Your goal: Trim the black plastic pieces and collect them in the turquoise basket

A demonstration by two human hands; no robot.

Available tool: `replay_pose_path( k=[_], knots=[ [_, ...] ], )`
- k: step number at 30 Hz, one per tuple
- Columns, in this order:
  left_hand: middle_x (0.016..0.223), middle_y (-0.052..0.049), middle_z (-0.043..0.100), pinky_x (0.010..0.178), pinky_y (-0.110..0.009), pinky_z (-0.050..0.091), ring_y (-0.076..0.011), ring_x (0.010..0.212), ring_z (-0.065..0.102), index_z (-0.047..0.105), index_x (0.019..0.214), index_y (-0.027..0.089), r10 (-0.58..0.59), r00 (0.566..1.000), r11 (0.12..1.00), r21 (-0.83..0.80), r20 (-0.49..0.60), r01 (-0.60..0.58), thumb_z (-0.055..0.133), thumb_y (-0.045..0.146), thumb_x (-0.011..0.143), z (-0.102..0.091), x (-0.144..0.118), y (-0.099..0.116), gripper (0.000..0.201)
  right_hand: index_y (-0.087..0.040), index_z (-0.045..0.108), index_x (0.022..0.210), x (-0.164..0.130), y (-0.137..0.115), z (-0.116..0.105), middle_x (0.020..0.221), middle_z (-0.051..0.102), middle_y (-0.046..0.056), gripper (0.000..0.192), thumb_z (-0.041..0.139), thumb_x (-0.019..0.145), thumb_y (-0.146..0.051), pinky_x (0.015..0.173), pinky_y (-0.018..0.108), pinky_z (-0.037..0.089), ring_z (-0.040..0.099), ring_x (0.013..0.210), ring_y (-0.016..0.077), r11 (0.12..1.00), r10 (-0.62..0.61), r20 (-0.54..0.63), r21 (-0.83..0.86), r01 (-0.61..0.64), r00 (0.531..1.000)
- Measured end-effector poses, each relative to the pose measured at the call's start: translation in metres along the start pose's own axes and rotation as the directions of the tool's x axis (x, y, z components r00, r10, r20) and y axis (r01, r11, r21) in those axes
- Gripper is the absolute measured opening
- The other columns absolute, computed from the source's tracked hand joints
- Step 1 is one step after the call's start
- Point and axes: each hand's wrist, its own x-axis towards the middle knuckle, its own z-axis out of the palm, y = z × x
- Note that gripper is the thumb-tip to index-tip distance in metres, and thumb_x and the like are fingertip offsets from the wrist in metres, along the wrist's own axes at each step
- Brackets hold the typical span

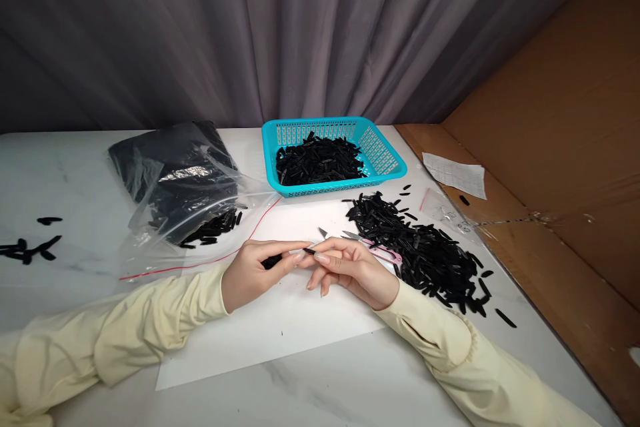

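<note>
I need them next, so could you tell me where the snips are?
The snips lie on the white sheet, just behind the right hand, beside the loose black pile.

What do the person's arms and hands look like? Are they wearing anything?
Both arms are covered by long, loose, pale cream-yellow sleeves, the left sleeve and the right sleeve, bunched in soft folds and gathered at the wrists. The left hand and right hand are bare: no gloves, rings or watch show. The fingernails are long.

Single head view, looking forward-down, close over table [75, 167].
</note>
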Motion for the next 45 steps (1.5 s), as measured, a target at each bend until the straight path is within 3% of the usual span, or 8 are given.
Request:
replay_pose_path(
  k=[12,19,22,24,26,32,38,45],
  knots=[
    [0.091,-0.009,0.072,0.073,-0.019,0.053,-0.0164,0.080,0.068,0.068,0.102,0.007,0.040,0.998,0.999,-0.020,0.039,-0.039,0.056,0.019,0.081,-0.001,-0.001,-0.003,0.027,-0.014,0.065,0.085,0.003,0.003,-0.001,0.083,0.071,0.007,0.014,0.069,0.072,-0.019,0.050,0.020,0.051,0.067,0.065,0.0138,0.999,-0.052,-0.072,-0.003,0.052,0.996],
    [0.054,0.004,0.053,0.047,-0.015,0.040,-0.0061,0.046,0.044,0.063,0.111,0.012,-0.010,0.999,1.000,0.018,0.035,0.009,0.053,0.022,0.081,0.000,-0.001,-0.003,0.033,-0.014,0.067,0.076,0.000,-0.004,0.008,0.068,0.069,0.004,0.018,0.073,0.065,-0.028,0.040,0.023,0.049,0.063,0.056,0.0149,0.970,-0.139,-0.205,-0.224,0.092,0.969],
    [0.053,0.006,0.046,0.051,-0.016,0.038,-0.0064,0.049,0.040,0.057,0.117,0.013,-0.031,0.996,1.000,-0.003,0.078,0.031,0.051,0.021,0.082,0.000,-0.001,-0.003,0.037,-0.016,0.068,0.078,0.003,-0.035,0.004,0.067,0.067,0.005,0.017,0.070,0.069,-0.031,0.040,0.025,0.049,0.061,0.056,0.0159,0.843,-0.365,-0.303,-0.509,0.174,0.880],
    [0.054,0.007,0.046,0.054,-0.017,0.038,-0.0070,0.051,0.040,0.053,0.120,0.013,-0.046,0.992,0.999,-0.023,0.118,0.049,0.051,0.022,0.081,0.000,-0.001,-0.003,0.040,-0.017,0.069,0.082,0.011,-0.063,-0.004,0.074,0.067,0.006,0.017,0.067,0.072,-0.031,0.044,0.027,0.049,0.060,0.061,0.0160,0.643,-0.594,-0.292,-0.733,0.224,0.749],
    [0.054,0.007,0.046,0.054,-0.018,0.037,-0.0076,0.051,0.040,0.051,0.122,0.013,-0.068,0.988,0.996,-0.041,0.141,0.075,0.051,0.022,0.081,-0.001,-0.001,-0.002,0.042,-0.017,0.068,0.087,0.022,-0.089,-0.012,0.072,0.066,0.004,0.017,0.064,0.074,-0.028,0.051,0.030,0.050,0.059,0.058,0.0150,0.436,-0.670,-0.214,-0.889,0.143,0.711],
    [0.052,0.008,0.048,0.054,-0.020,0.036,-0.0089,0.048,0.041,0.042,0.126,0.013,-0.108,0.981,0.992,-0.041,0.159,0.116,0.052,0.024,0.078,-0.002,0.000,-0.002,0.050,-0.021,0.065,0.093,0.025,-0.089,0.015,0.097,0.066,0.006,0.023,0.056,0.076,-0.008,0.084,0.040,0.044,0.056,0.095,0.0218,-0.060,-0.589,0.201,-0.977,0.205,0.783],
    [0.084,-0.001,0.067,0.059,-0.022,0.044,-0.0142,0.064,0.060,0.041,0.125,0.017,-0.032,0.992,0.999,-0.004,0.119,0.033,0.052,0.014,0.068,-0.001,-0.001,-0.007,0.059,-0.017,0.063,0.089,0.014,-0.028,0.058,0.088,0.063,0.009,0.019,0.052,0.079,-0.005,0.074,0.035,0.047,0.053,0.086,0.0213,0.010,-0.330,0.325,-0.938,0.347,0.886],
    [0.101,-0.005,0.064,0.081,-0.030,0.047,-0.0210,0.094,0.061,0.044,0.118,0.018,-0.029,0.988,0.999,-0.041,0.151,0.036,0.052,0.010,0.065,-0.001,0.000,-0.011,0.055,-0.017,0.061,0.090,0.020,-0.030,0.056,0.090,0.061,0.008,0.020,0.054,0.077,-0.003,0.076,0.034,0.046,0.054,0.088,0.0205,0.076,-0.224,0.336,-0.930,0.360,0.915]
  ],
)
